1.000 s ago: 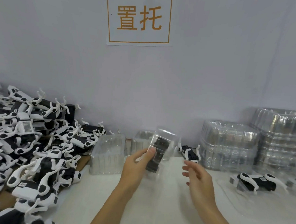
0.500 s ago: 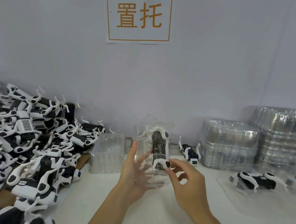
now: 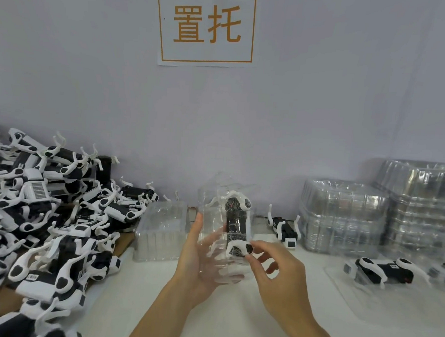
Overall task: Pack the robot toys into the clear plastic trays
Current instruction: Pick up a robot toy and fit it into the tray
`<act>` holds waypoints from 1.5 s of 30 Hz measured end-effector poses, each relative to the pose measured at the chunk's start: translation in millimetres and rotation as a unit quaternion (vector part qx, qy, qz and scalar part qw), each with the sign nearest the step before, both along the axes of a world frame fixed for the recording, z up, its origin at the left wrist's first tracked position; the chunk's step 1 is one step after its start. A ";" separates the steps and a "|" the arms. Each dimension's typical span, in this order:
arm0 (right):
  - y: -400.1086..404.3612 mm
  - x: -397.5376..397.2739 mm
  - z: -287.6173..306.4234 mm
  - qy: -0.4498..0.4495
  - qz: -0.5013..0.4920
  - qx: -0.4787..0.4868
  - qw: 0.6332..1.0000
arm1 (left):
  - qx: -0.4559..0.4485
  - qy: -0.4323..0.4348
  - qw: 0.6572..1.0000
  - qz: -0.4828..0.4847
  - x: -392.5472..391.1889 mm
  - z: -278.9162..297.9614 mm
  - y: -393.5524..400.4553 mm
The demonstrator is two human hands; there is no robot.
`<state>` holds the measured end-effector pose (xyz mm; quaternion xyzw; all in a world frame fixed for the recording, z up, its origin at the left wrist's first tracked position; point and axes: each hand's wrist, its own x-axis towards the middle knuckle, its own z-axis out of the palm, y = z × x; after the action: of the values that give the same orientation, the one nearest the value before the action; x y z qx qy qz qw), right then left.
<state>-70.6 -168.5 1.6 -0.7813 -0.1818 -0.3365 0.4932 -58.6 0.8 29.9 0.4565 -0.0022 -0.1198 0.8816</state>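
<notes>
A clear plastic tray (image 3: 214, 201) stands upright above the table's middle, and my left hand (image 3: 198, 265) holds it from behind and below. A black-and-white robot toy (image 3: 235, 223) sits inside the tray, lengthwise and vertical. With thumb and fingertips, my right hand (image 3: 277, 277) pinches the toy's lower white leg at the tray's right side. A big heap of loose robot toys (image 3: 41, 215) covers the left of the table.
An empty clear tray (image 3: 161, 229) stands left of my hands. One loose toy (image 3: 285, 229) lies by the wall, another toy (image 3: 383, 272) rests on a flat clear tray at the right. Stacks of clear trays (image 3: 342, 216) rise at the back right.
My right hand came in from the right and took hold of the toy's lower leg. The tray has turned, so the toy now faces me, and sits slightly higher.
</notes>
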 end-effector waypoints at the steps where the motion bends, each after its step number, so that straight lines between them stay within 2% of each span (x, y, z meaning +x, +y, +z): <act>1: -0.2 0.1 0.0 0.003 0.000 -0.001 1.000 | 0.003 0.004 1.000 0.012 -0.1 0.7 -0.9; 6: -2.1 2.2 -5.9 0.027 0.003 -0.005 1.000 | 0.029 0.027 0.997 0.063 -0.8 3.3 -5.2; 10: -2.4 4.6 -6.3 0.037 -0.003 0.032 0.999 | 0.058 0.015 0.995 0.081 -3.9 5.4 -8.5; 18: -9.5 4.1 8.2 0.001 -0.033 0.146 0.989 | 0.143 -0.019 0.990 -0.011 -11.7 5.3 -15.9; 27: -10.3 1.3 14.7 -0.023 -0.040 0.128 0.991 | 0.147 -0.034 0.988 -0.014 -12.5 3.4 -14.3; 39: -10.3 -1.8 18.9 -0.005 -0.023 0.176 0.984 | 0.161 -0.082 0.982 -0.045 -9.2 2.3 -8.7; 42: -11.5 -1.1 18.6 0.011 -0.024 0.173 0.985 | 0.214 -0.088 0.973 -0.012 -9.6 5.7 -9.5; 45: -12.9 1.8 15.5 0.045 -0.029 0.165 0.985 | 0.290 -0.131 0.948 0.012 -15.9 17.0 -13.4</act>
<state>-68.8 -181.4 17.2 -0.7087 -0.0789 -0.3404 0.6129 -74.5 -12.6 46.9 0.7043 -0.0771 -0.0435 0.7044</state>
